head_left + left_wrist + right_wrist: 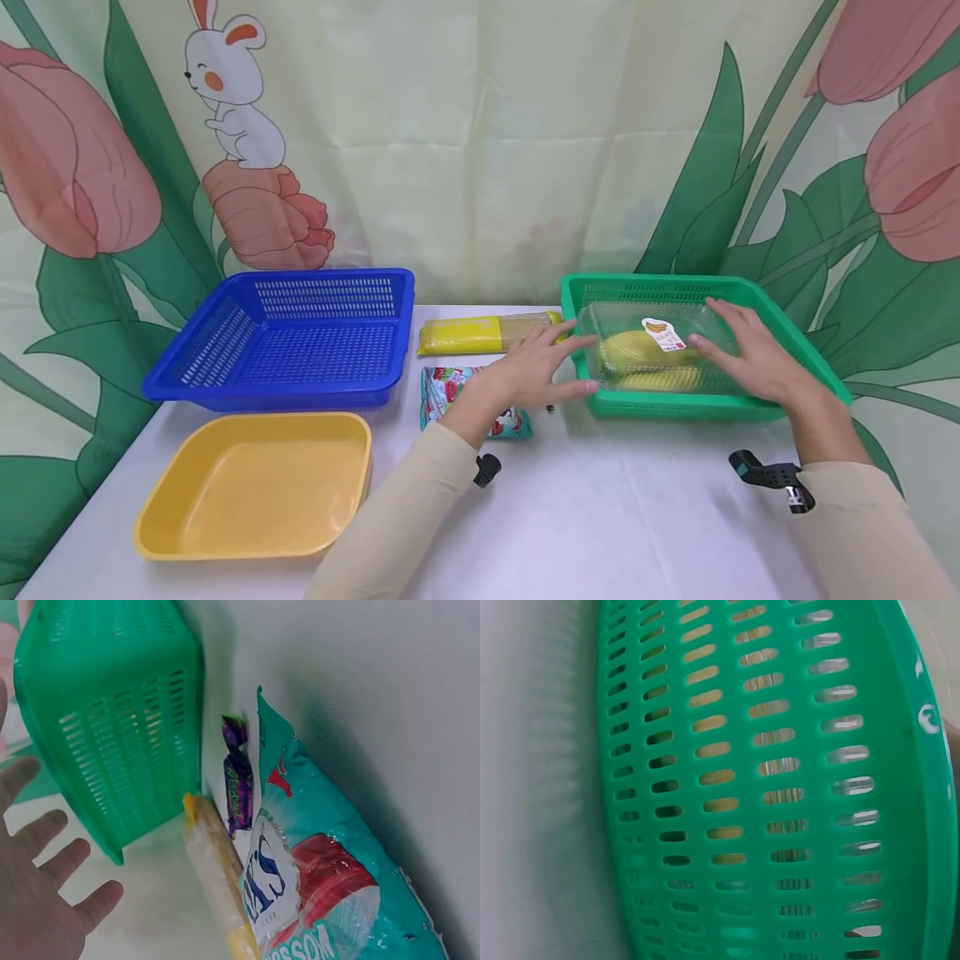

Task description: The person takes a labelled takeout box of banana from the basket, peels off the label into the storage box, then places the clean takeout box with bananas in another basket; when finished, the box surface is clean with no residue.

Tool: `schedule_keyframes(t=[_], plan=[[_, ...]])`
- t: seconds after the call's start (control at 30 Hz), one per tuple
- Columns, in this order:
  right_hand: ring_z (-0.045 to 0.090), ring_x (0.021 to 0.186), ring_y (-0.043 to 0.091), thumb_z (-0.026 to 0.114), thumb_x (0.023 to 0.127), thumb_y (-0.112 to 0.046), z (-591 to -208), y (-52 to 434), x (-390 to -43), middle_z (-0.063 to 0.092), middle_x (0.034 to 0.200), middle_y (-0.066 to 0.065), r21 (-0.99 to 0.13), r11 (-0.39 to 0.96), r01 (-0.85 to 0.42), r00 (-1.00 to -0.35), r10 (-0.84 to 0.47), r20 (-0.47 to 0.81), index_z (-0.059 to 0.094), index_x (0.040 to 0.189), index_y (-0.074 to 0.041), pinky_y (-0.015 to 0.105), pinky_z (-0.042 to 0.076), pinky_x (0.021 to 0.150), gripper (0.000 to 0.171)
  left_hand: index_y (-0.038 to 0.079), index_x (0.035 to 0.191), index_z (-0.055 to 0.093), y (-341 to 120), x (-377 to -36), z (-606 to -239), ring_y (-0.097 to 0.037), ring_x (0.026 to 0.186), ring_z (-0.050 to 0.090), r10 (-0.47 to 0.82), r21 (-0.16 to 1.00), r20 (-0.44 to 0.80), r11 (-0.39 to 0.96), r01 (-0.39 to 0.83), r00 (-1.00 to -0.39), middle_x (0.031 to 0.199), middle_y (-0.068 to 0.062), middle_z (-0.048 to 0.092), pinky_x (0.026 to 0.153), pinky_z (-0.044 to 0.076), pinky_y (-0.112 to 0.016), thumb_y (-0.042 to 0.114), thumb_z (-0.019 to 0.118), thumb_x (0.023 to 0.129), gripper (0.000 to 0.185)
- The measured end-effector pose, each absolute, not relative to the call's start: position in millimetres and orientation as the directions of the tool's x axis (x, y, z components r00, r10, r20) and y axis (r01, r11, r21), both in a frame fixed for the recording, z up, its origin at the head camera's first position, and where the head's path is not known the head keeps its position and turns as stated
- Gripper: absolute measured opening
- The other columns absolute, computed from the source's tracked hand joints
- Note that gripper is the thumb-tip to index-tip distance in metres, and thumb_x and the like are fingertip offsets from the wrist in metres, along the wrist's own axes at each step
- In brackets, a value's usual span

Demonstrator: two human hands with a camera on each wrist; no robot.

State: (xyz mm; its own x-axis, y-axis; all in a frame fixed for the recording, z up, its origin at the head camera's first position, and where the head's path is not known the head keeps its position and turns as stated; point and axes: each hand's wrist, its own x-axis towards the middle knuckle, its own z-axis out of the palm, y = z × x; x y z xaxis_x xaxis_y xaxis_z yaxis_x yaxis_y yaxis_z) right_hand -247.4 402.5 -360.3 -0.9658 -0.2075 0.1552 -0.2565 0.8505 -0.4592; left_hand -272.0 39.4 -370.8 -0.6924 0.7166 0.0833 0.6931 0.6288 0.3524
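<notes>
A clear plastic box [615, 318] with a banana sticker [663, 334] and yellow fruit [637, 348] inside lies in the green basket [675, 407] at the right. At the box's left end is my left hand [536, 362], its fingers spread. The left wrist view shows those fingers apart, with nothing between them. My right hand [757, 358] is at the box's right end, thumb over the lid and fingers stretched towards its back corner. In the right wrist view the basket's slotted wall [742, 772] hides most of that hand.
Below my left forearm lies a teal chip bag [337, 862], beside a purple wrapped candy [238, 780]. A yellow pack of noodles [465, 335] lies behind. On the left stand a blue basket [277, 396] and a yellow tray [255, 492]. A printed curtain [480, 167] hangs behind the table.
</notes>
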Motion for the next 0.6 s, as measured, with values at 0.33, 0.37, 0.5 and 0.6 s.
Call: schedule_keyframes(t=[0.33, 0.37, 0.5, 0.6], plan=[[0.013, 0.145, 0.064, 0.053, 0.105, -0.047, -356.1, 406.0, -250.3, 0.002, 0.163, 0.039, -0.431, 0.886, -0.171, -0.985, -0.167, 0.047, 0.009, 0.164, -0.002, 0.085, 0.022, 0.102, 0.087, 0.027, 0.157, 0.04, 42.2, -280.6, -368.6, -0.031, 0.155, 0.024, 0.697, 0.396, 0.087, 0.632, 0.667, -0.712, 0.17, -0.002, 0.024, 0.121, 0.025, -0.064, 0.066, 0.048, 0.1, 0.069], [0.011, 0.146, 0.064, 0.052, 0.105, -0.048, -356.3, 406.3, -249.9, 0.001, 0.163, 0.039, -0.435, 0.886, -0.159, -0.986, -0.163, 0.028, 0.006, 0.164, -0.002, 0.085, 0.021, 0.102, 0.088, 0.027, 0.156, 0.041, 41.9, -280.9, -369.6, -0.031, 0.155, 0.025, 0.696, 0.386, 0.086, 0.637, 0.668, -0.713, 0.17, -0.002, 0.025, 0.12, 0.027, -0.064, 0.067, 0.049, 0.1, 0.07], [0.0, 0.149, 0.062, 0.048, 0.106, -0.05, -357.9, 407.9, -247.9, -0.005, 0.164, 0.038, -0.464, 0.876, -0.127, -0.988, -0.153, -0.017, -0.008, 0.163, -0.002, 0.085, 0.017, 0.104, 0.093, 0.029, 0.154, 0.045, 41.7, -279.4, -372.8, -0.03, 0.153, 0.027, 0.685, 0.341, 0.085, 0.662, 0.667, -0.723, 0.169, 0.002, 0.026, 0.116, 0.033, -0.062, 0.071, 0.051, 0.097, 0.071], [-0.006, 0.149, 0.062, 0.044, 0.106, -0.051, -357.9, 409.5, -248.2, -0.009, 0.164, 0.038, -0.492, 0.864, -0.107, -0.988, -0.149, -0.048, -0.014, 0.161, -0.001, 0.085, 0.012, 0.107, 0.095, 0.032, 0.152, 0.046, 41.9, -278.4, -372.4, -0.028, 0.153, 0.029, 0.679, 0.315, 0.088, 0.675, 0.667, -0.729, 0.169, 0.003, 0.028, 0.115, 0.035, -0.061, 0.072, 0.052, 0.095, 0.07]])
